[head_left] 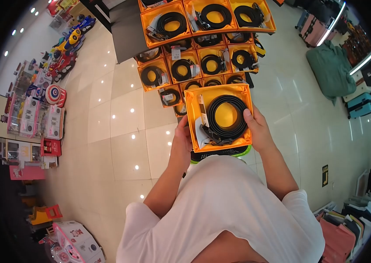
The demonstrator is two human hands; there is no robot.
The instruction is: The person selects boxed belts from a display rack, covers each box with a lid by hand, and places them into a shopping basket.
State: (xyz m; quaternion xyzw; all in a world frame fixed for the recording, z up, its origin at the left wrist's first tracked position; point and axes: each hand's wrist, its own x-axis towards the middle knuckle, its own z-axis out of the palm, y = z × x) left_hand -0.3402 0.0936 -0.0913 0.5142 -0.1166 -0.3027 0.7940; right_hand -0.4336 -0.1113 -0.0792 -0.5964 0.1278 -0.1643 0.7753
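Between my two hands is an open orange box (200,90), held in front of my body. A coiled black belt (214,115) lies inside it on yellow satin lining, with a white tag (202,136) at the lower left of the coil. My left hand (182,139) grips the box's left side; its fingertips are partly hidden behind the edge. My right hand (257,127) holds the right side, thumb on the rim beside the belt. Just beyond stands a tiered display of similar boxed belts (211,63), several with tags.
Glossy tiles (124,114) cover the floor. Toy machines (41,109) and ride-on toys (69,48) line the left. At the right are a green-covered bundle (332,70), a blue suitcase (361,105) and a pink suitcase (314,33). A dark panel (126,28) adjoins the display.
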